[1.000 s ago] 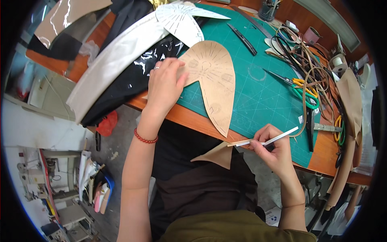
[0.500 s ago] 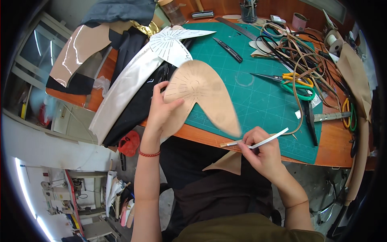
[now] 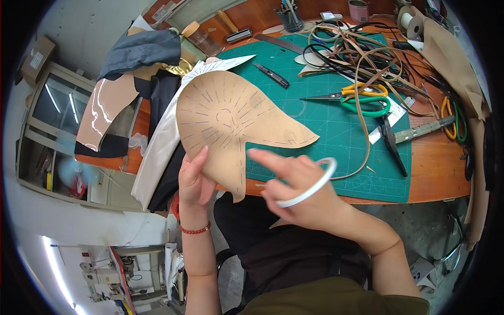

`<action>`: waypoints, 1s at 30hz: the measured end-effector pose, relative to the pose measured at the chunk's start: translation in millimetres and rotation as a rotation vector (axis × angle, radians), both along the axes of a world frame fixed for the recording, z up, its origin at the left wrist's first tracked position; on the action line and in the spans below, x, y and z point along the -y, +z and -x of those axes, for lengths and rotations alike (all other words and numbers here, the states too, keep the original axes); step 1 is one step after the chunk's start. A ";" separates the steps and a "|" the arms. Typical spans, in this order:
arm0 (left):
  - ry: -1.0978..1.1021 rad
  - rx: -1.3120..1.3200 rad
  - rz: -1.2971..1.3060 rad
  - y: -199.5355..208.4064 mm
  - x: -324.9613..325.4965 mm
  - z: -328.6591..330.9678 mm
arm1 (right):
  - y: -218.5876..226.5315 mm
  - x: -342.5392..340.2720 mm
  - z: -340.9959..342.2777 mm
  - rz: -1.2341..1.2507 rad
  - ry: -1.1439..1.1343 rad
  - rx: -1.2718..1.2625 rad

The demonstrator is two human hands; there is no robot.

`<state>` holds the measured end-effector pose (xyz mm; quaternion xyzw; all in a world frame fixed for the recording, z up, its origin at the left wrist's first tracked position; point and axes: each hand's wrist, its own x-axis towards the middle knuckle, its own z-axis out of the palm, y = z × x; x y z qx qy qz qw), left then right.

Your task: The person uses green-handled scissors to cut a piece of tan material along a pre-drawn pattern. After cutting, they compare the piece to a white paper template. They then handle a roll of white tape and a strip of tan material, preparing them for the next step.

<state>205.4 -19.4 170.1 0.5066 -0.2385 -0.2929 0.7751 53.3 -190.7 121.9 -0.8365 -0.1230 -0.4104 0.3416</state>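
My left hand (image 3: pixel 197 178) grips a tan leather-like piece (image 3: pixel 215 152) by its lower left edge, thumb on the face. The piece is rounded at the top, with two pointed lobes and a notch between them. Dark dashed lines fan out from a small curved mark on it. My right hand (image 3: pixel 310 197) is close to the notch, index finger stretched toward it and blurred; whether it touches cannot be seen. A narrow white strip (image 3: pixel 310 191) bends across the back of this hand, its ends hidden among the curled fingers.
A green cutting mat (image 3: pixel 325 168) covers the wooden table. On it lie a utility knife (image 3: pixel 271 75), scissors with yellow and green handles (image 3: pixel 367 100) and tangled leather cords (image 3: pixel 362 52). White fabric (image 3: pixel 157 152) and a marked white paper pattern (image 3: pixel 231 64) are at the left.
The tan piece has turned and come nearer, its marked face fully toward me. My right hand has moved left and up to its notch, index finger now extended, the strip now across its back.
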 end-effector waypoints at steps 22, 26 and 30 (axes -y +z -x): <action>-0.096 -0.140 0.237 9.9 -25.0 20.0 | 29.9 -15.5 -9.5 -0.070 0.067 0.013; -0.093 -0.126 0.209 12.3 -24.6 23.0 | 30.0 -15.7 -5.5 -0.109 0.075 0.024; -0.134 -0.122 0.208 12.0 -23.9 24.8 | 32.8 -13.8 -0.2 -0.102 0.079 0.003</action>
